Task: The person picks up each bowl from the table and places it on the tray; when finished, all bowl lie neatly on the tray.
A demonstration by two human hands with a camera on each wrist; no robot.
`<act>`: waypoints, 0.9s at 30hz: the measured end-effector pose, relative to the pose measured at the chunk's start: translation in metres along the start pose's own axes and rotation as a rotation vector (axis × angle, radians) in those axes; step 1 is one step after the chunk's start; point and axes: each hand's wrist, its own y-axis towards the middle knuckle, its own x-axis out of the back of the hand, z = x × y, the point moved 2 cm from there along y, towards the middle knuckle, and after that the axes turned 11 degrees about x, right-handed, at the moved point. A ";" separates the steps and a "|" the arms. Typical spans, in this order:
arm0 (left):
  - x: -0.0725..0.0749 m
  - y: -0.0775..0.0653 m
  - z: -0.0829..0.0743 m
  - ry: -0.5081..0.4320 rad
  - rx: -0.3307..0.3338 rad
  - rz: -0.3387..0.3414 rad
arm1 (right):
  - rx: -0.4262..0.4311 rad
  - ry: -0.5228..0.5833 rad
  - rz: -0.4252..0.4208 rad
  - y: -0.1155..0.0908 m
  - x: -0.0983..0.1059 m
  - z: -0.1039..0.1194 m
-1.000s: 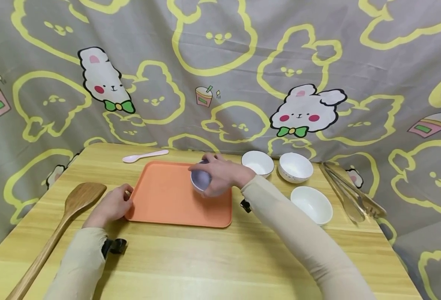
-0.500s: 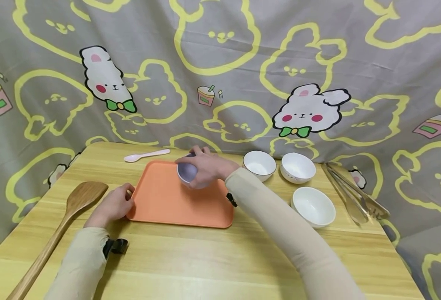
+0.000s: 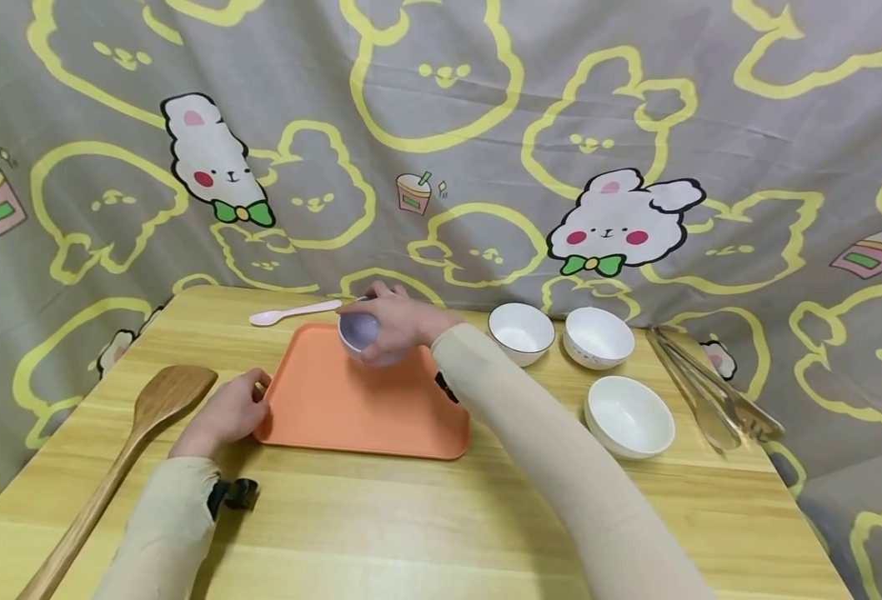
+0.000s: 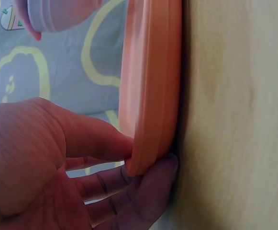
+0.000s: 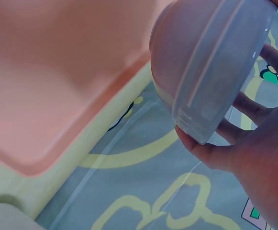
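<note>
A lavender bowl (image 3: pixel 357 331) is tilted in my right hand (image 3: pixel 402 323), over the back part of the orange tray (image 3: pixel 336 408). My right fingers grip it round the rim; in the right wrist view the bowl (image 5: pixel 205 62) hangs above the tray surface (image 5: pixel 57 62). At the tray's left edge, my left hand (image 3: pixel 233 407) pinches the rim near the front corner. The left wrist view shows the thumb (image 4: pixel 98 136) on the rim's inner side and the fingers curled beneath the tray (image 4: pixel 155 96), which lies close to the tabletop.
A pink spoon (image 3: pixel 294 312) lies behind the tray, and a wooden spatula (image 3: pixel 171 392) lies left of my left hand. White bowls stand at the right: a dark-rimmed bowl (image 3: pixel 520 329), a patterned bowl (image 3: pixel 598 337) and a plain bowl (image 3: pixel 628 417). Metal utensils (image 3: pixel 704 387) lie beyond them.
My right hand has carried the lavender bowl leftward and toward the back, from the tray's right side to its back middle. My left hand stays at the tray rim.
</note>
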 end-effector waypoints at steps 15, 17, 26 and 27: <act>0.000 -0.004 0.002 -0.003 -0.004 -0.021 | -0.033 -0.027 0.032 0.030 -0.009 0.009; 0.000 -0.005 0.004 -0.016 -0.006 -0.024 | -0.040 -0.019 0.040 0.033 -0.010 0.012; -0.002 -0.002 0.006 -0.032 -0.027 -0.036 | -0.101 -0.004 0.058 0.050 -0.023 0.014; -0.002 -0.002 0.005 -0.031 -0.029 -0.038 | -0.108 -0.005 0.056 0.052 -0.024 0.014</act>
